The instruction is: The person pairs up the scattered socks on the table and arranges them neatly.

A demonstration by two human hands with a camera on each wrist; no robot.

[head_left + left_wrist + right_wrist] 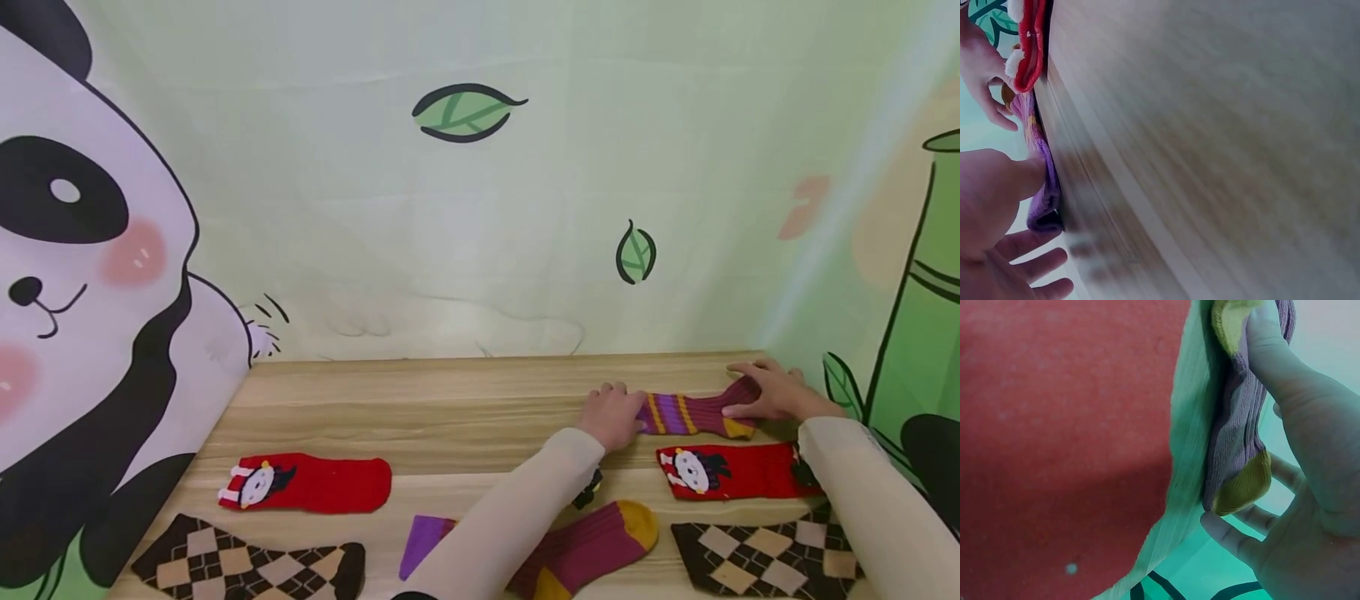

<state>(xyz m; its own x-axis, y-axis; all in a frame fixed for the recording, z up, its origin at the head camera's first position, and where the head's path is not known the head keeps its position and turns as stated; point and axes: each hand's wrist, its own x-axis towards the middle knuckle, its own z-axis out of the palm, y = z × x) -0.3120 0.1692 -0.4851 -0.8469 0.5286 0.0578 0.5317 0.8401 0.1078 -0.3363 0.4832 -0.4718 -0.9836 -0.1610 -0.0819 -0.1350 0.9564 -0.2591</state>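
A maroon sock with purple and yellow stripes [678,414] lies at the back right of the table, its purple cuff to the left. My left hand [613,417] is at the cuff; in the left wrist view its thumb [1027,177] rests on the purple knit and the other fingers spread past the end. At the foot end, my right hand [780,393] touches the sock with thumb and fingers extended. The right wrist view shows its thumb by the yellow heel [1227,328] and fingertips at the yellow toe [1244,487], which my hand hides in the head view.
Red cartoon socks lie at left [341,483] and right [757,471]. Argyle socks lie in front, left [251,567] and right [765,554]. A second maroon sock [592,542] is partly under my left forearm. A printed panda backdrop [337,208] closes off the table's back.
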